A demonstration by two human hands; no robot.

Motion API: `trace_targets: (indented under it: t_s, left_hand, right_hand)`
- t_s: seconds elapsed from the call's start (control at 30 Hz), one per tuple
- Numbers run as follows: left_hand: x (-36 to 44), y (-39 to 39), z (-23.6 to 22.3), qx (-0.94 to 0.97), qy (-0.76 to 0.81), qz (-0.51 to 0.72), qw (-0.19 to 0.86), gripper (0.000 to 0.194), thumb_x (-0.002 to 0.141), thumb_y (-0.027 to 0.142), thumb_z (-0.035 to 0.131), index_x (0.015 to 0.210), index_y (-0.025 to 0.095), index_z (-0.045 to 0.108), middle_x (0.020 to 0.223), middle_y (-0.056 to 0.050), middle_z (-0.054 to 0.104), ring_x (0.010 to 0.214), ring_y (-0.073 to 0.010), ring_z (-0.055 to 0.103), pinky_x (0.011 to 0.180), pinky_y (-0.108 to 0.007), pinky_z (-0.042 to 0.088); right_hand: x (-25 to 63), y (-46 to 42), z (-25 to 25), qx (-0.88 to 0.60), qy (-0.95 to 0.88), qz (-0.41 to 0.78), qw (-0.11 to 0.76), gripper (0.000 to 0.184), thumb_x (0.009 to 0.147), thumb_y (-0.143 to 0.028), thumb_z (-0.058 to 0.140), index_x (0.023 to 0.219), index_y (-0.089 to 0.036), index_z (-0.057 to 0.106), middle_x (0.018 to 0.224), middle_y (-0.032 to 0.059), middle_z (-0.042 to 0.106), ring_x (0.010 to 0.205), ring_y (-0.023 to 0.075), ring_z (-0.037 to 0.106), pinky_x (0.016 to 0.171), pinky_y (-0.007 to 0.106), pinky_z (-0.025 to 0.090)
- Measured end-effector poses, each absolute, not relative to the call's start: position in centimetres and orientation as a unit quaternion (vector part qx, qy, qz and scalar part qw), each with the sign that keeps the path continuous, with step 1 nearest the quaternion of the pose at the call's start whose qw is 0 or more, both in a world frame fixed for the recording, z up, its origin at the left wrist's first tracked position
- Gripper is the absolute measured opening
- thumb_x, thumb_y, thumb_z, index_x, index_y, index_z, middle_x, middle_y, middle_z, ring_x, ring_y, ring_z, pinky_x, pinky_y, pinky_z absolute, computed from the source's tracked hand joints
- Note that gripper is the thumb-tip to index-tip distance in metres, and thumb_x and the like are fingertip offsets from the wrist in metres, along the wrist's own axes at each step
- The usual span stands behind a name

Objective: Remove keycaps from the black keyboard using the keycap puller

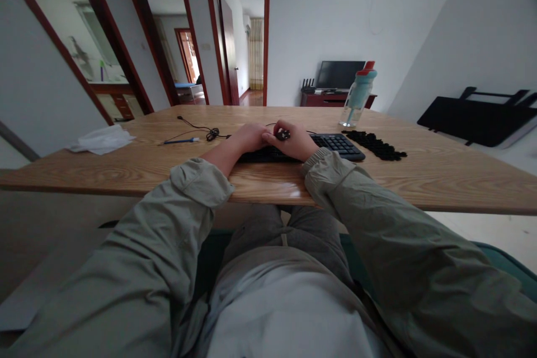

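A black keyboard (pixel 338 145) lies near the front edge of the wooden table, its middle and left part mostly covered by my hands. My right hand (pixel 296 141) is closed over it, thumb and forefinger curled round a small dark object (pixel 282 134) whose kind I cannot make out. Against it rests my left hand (pixel 248 139), back of the hand up and fingers bent inward; its fingertips are hidden, and so is whatever they may grip. Just right of the keyboard, loose black keycaps (pixel 375 145) lie in a slanting, several-row patch.
Left of my hands are a coiled black cable (pixel 212 134) and a slim blue brush-like tool (pixel 182 140). White tissue (pixel 104 139) lies at the table's left end. A clear bottle with a red lid (pixel 358 95) stands at the back right of the table (pixel 453 168).
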State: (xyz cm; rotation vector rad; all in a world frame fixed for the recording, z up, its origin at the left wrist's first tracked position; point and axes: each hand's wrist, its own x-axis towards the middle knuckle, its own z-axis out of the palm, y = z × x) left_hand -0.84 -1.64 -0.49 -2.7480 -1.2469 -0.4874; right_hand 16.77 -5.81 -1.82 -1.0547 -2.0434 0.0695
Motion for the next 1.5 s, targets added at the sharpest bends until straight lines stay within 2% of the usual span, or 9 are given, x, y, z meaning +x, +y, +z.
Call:
trace_targets:
  t_s: [0.1, 0.23, 0.43, 0.6, 0.73, 0.83, 1.13, 1.27, 1.5]
  left_hand:
    - [-1.1, -1.9, -0.3, -0.908, -0.387, -0.101, 0.123, 0.025, 0.085, 0.028, 0.057, 0.103, 0.016, 0.07, 0.099, -0.012, 0.071, 0.089, -0.0259, 0.063, 0.076, -0.031, 0.042]
    - [-1.2, -1.6, -0.6, -0.906, -0.387, -0.117, 0.124, 0.025, 0.085, 0.03, 0.056, 0.099, 0.018, 0.073, 0.097, -0.011, 0.072, 0.088, -0.0232, 0.063, 0.076, -0.029, 0.041]
    - [-1.6, -1.4, -0.7, -0.894, -0.417, -0.152, 0.058, 0.023, 0.08, 0.04, 0.061, 0.079, 0.022, 0.075, 0.081, -0.006, 0.072, 0.074, -0.0192, 0.061, 0.068, -0.028, 0.038]
    - [-2.2, -1.9, -0.5, -0.883, -0.438, -0.158, 0.059, 0.023, 0.076, 0.037, 0.063, 0.087, 0.02, 0.075, 0.082, -0.004, 0.072, 0.072, -0.017, 0.059, 0.063, -0.026, 0.037]
    - [-2.7, -1.9, -0.7, -0.888, -0.43, -0.162, 0.031, 0.023, 0.076, 0.034, 0.062, 0.088, 0.019, 0.074, 0.083, -0.003, 0.072, 0.072, -0.0154, 0.059, 0.063, -0.024, 0.038]
    - [-2.8, -1.8, -0.8, -0.893, -0.416, -0.169, 0.013, 0.023, 0.075, 0.034, 0.063, 0.09, 0.02, 0.074, 0.083, -0.003, 0.072, 0.07, -0.0152, 0.059, 0.062, -0.025, 0.038]
    - [-2.4, -2.6, -0.4, -0.908, -0.389, -0.149, -0.034, 0.024, 0.075, 0.03, 0.063, 0.092, 0.019, 0.075, 0.08, -0.002, 0.071, 0.068, -0.0147, 0.059, 0.062, -0.025, 0.04]
    - [-3.1, -4.4, 0.1, -0.913, -0.376, -0.148, -0.049, 0.026, 0.074, 0.031, 0.065, 0.096, 0.02, 0.072, 0.082, -0.001, 0.069, 0.07, -0.0139, 0.059, 0.062, -0.023, 0.04]
    - [-3.4, -10.6, -0.5, -0.921, -0.345, -0.182, -0.013, 0.056, 0.072, 0.041, 0.073, 0.124, 0.025, 0.06, 0.098, -0.001, 0.068, 0.084, -0.0159, 0.063, 0.074, -0.024, 0.045]
  right_hand:
    - [17.2, -6.0, -1.7, -0.384, -0.84, 0.091, 0.373, 0.043, 0.074, -0.056, 0.067, 0.094, -0.018, 0.062, 0.069, -0.0005, 0.061, 0.062, 0.0128, 0.052, 0.061, 0.025, 0.037]
    - [18.1, -6.0, -1.6, -0.348, -0.853, 0.169, 0.349, 0.037, 0.072, -0.044, 0.069, 0.096, -0.017, 0.064, 0.066, -0.0021, 0.06, 0.059, 0.0111, 0.051, 0.057, 0.023, 0.035]
    - [18.2, -7.6, -1.9, -0.335, -0.902, 0.078, 0.261, 0.039, 0.069, -0.038, 0.072, 0.101, -0.018, 0.066, 0.073, 0.0002, 0.064, 0.063, 0.0135, 0.056, 0.06, 0.024, 0.037]
    - [17.6, -8.5, -2.5, -0.393, -0.893, -0.007, 0.22, 0.043, 0.071, -0.042, 0.071, 0.11, -0.021, 0.068, 0.082, 0.0033, 0.069, 0.071, 0.0177, 0.061, 0.063, 0.027, 0.039]
    - [17.8, -8.6, -2.8, -0.385, -0.898, -0.028, 0.21, 0.045, 0.077, -0.039, 0.066, 0.119, -0.023, 0.068, 0.101, 0.0069, 0.071, 0.089, 0.0224, 0.065, 0.075, 0.029, 0.043]
    - [18.3, -8.7, -2.8, -0.378, -0.902, -0.035, 0.204, 0.048, 0.08, -0.038, 0.063, 0.125, -0.024, 0.066, 0.109, 0.008, 0.069, 0.093, 0.0233, 0.065, 0.079, 0.03, 0.044]
    - [18.5, -8.9, -2.5, -0.384, -0.902, -0.067, 0.184, 0.045, 0.087, -0.04, 0.055, 0.13, -0.031, 0.063, 0.101, 0.0064, 0.068, 0.083, 0.021, 0.063, 0.072, 0.029, 0.042]
    - [18.3, -8.8, -2.3, -0.392, -0.897, -0.073, 0.192, 0.043, 0.087, -0.04, 0.055, 0.128, -0.029, 0.065, 0.103, 0.0069, 0.068, 0.083, 0.0209, 0.063, 0.071, 0.029, 0.041]
    - [19.4, -8.0, -2.1, -0.362, -0.911, -0.046, 0.193, 0.037, 0.085, -0.035, 0.057, 0.119, -0.028, 0.07, 0.098, 0.0059, 0.068, 0.083, 0.019, 0.062, 0.073, 0.028, 0.041]
